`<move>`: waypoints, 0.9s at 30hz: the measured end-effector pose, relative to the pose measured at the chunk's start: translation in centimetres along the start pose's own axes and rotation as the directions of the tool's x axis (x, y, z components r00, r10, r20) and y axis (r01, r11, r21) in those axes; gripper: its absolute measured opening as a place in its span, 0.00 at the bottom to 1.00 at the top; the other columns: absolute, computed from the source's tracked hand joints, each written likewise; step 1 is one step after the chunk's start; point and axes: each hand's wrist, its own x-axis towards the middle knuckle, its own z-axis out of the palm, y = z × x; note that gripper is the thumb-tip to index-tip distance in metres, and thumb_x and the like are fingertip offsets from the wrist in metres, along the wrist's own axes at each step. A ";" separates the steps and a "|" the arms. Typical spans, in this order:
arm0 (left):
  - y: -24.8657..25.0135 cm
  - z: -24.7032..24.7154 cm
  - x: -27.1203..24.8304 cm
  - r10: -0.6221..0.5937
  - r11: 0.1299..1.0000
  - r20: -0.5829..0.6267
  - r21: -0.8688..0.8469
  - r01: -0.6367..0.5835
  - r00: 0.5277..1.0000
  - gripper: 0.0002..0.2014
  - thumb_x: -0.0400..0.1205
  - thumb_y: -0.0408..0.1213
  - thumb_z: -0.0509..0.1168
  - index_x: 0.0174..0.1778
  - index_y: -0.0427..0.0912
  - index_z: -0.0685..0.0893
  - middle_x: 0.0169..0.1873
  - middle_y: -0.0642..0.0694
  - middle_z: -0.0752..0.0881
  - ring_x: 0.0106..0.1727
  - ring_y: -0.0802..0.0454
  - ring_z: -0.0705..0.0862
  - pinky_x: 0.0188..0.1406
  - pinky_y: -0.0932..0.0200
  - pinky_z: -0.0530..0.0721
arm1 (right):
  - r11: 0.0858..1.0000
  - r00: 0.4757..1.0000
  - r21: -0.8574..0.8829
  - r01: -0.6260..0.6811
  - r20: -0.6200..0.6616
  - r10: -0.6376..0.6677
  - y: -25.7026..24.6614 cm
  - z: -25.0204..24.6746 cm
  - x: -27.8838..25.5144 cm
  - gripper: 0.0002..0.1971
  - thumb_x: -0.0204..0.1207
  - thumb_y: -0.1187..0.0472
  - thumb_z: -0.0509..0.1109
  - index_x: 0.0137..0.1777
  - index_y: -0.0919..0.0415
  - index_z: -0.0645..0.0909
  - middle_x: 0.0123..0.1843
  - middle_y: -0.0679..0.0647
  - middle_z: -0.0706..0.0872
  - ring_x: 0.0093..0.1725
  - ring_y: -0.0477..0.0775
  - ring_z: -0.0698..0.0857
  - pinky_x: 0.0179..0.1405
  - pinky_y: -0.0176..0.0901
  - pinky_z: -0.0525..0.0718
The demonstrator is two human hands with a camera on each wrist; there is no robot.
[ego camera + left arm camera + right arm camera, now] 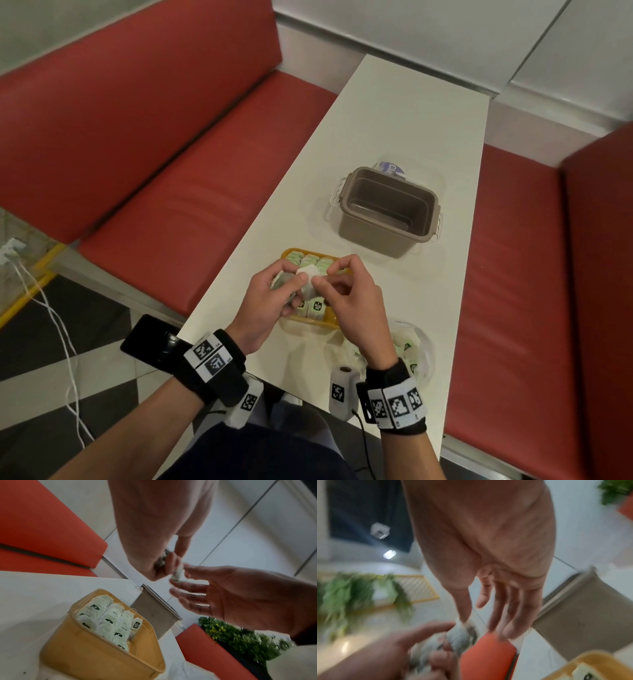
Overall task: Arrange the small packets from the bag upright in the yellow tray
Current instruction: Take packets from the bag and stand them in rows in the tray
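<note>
packets [109,620] upright, yellow tray [96,655]

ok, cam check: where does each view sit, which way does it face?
Head: worn high, facing forward-down at the table; both hands and forearms show.
Left wrist: along the left hand toward the right hand, yellow tray below.
Right wrist: along the right hand, blurred.
Shared: all show the packet between both hands.

Your bare forearms, black wristbands [219,366] on both wrists, white square-code tags [397,404], dark trousers [274,452], thin black cable [363,442].
</note>
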 end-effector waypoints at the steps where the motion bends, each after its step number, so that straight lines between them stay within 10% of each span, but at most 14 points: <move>1: -0.1 0.0 0.1 0.044 0.998 -0.040 0.048 -0.042 0.998 0.09 0.90 0.36 0.73 0.51 0.33 0.82 0.32 0.41 0.79 0.33 0.47 0.75 0.27 0.56 0.71 | 0.995 0.996 -0.096 0.037 -0.076 -0.045 0.3 0.2 0.0 0.12 0.85 0.49 0.80 0.53 0.49 0.79 0.46 0.46 0.93 0.47 0.44 0.91 0.52 0.51 0.90; 7: 0.4 0.8 -0.8 0.378 0.846 0.024 0.397 -0.356 0.926 0.05 0.88 0.41 0.76 0.48 0.47 0.89 0.39 0.55 0.90 0.42 0.55 0.87 0.46 0.65 0.82 | 0.991 0.992 0.085 -0.107 -0.056 0.112 -0.8 0.9 -0.4 0.20 0.88 0.36 0.71 0.45 0.50 0.89 0.41 0.48 0.95 0.43 0.50 0.95 0.50 0.58 0.95; 12: 0.3 0.5 -0.8 0.361 0.792 0.138 0.477 -0.381 0.923 0.09 0.83 0.42 0.81 0.56 0.49 0.91 0.48 0.57 0.91 0.54 0.50 0.91 0.52 0.62 0.86 | 0.960 0.984 0.222 -0.173 -0.011 0.180 -0.2 0.3 0.1 0.05 0.82 0.60 0.74 0.45 0.58 0.88 0.45 0.54 0.93 0.48 0.54 0.94 0.51 0.61 0.97; 18: 0.1 -0.1 -0.6 0.397 0.713 0.259 0.517 -0.473 0.881 0.18 0.80 0.41 0.84 0.65 0.50 0.92 0.56 0.58 0.91 0.60 0.53 0.90 0.60 0.63 0.87 | 0.957 0.983 0.232 -0.175 -0.008 0.181 0.0 -0.9 0.3 0.11 0.83 0.51 0.78 0.45 0.58 0.89 0.45 0.60 0.94 0.50 0.65 0.95 0.55 0.67 0.96; 22: 0.6 -0.1 -0.4 0.338 0.805 0.165 0.460 -0.375 0.927 0.14 0.84 0.43 0.80 0.66 0.52 0.91 0.57 0.59 0.92 0.61 0.56 0.91 0.59 0.65 0.86 | 0.990 0.995 0.106 -0.098 -0.019 0.100 0.2 -1.8 0.7 0.05 0.83 0.60 0.79 0.46 0.57 0.88 0.42 0.54 0.95 0.46 0.55 0.96 0.51 0.62 0.96; 27: -0.1 -1.0 0.8 0.008 0.976 0.188 0.214 -0.049 0.982 0.15 0.91 0.44 0.69 0.74 0.53 0.86 0.35 0.55 0.85 0.35 0.56 0.81 0.34 0.65 0.79 | 0.992 0.985 -0.114 0.050 0.169 -0.031 0.2 -3.6 1.2 0.07 0.84 0.51 0.80 0.50 0.50 0.87 0.45 0.49 0.95 0.47 0.51 0.94 0.55 0.62 0.93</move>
